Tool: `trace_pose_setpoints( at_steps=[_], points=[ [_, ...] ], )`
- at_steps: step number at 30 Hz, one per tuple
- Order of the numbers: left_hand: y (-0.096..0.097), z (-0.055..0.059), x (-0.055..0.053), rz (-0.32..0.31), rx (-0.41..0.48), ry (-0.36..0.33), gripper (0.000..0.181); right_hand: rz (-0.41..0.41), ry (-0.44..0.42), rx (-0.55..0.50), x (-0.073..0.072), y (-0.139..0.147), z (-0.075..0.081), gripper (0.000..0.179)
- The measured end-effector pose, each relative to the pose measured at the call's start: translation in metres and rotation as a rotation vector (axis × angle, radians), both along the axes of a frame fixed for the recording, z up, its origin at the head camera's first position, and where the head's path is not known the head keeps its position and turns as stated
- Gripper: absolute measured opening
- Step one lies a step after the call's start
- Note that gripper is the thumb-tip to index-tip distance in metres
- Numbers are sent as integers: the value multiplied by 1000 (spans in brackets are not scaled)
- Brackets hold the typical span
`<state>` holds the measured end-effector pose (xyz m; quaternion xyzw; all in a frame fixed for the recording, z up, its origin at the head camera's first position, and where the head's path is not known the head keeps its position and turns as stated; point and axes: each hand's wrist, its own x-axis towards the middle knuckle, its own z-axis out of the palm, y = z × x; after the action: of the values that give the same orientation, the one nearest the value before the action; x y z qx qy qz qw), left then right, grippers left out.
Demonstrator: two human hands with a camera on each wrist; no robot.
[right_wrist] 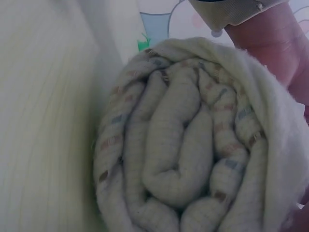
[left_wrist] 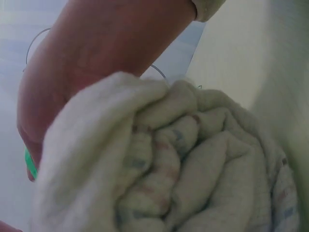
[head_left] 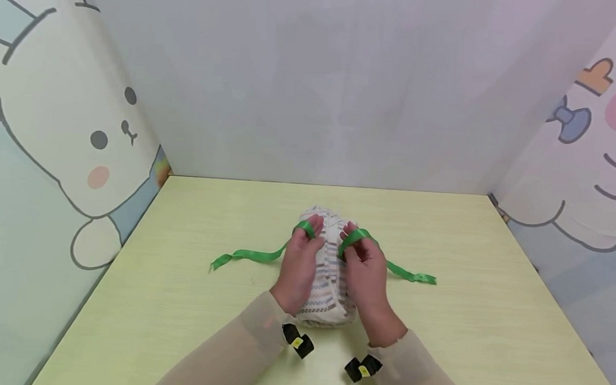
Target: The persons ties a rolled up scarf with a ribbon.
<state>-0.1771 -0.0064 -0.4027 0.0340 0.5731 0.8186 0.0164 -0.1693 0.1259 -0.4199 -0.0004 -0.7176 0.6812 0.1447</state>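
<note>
A rolled towel [head_left: 324, 289], white with brown, pink and blue patterned stripes, lies lengthwise between the two hands. Over its left side, my left hand [head_left: 299, 260] holds a green ribbon [head_left: 255, 255], which loops over the fingers and trails left onto the table. My right hand [head_left: 368, 271], over the towel's right side, holds the ribbon's other stretch [head_left: 355, 236] between thumb and bent fingers; its tail runs out to the right. Whether the ribbon passes under the towel is hidden. Both wrist views show the roll's spiral end [left_wrist: 193, 169] [right_wrist: 183, 140] up close.
The pale yellow-green table [head_left: 170, 326] runs back to a plain grey-white wall [head_left: 337, 87]. Cartoon-printed panels stand along the left [head_left: 49, 138] and right [head_left: 583, 176] sides. A small black camera mount [head_left: 297, 341] sits on each wrist.
</note>
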Motion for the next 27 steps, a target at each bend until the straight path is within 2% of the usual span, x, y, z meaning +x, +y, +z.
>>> trace_pose_setpoints(
  at_steps=[4,11,19,23,27],
  points=[
    [1,0,0,-5,-14,10,54,17,31,27,1,-3,0,24],
    [3,-2,1,-30,-34,28,56,37,33,107,3,-7,-2,26],
    [7,1,1,-86,0,39,60,54,101,185,1,-9,-2,22],
    [9,2,0,-111,14,32,59,27,136,260,2,-11,-1,22],
    [10,2,0,-119,-40,24,55,-2,149,328,1,-12,-1,28]
  ],
)
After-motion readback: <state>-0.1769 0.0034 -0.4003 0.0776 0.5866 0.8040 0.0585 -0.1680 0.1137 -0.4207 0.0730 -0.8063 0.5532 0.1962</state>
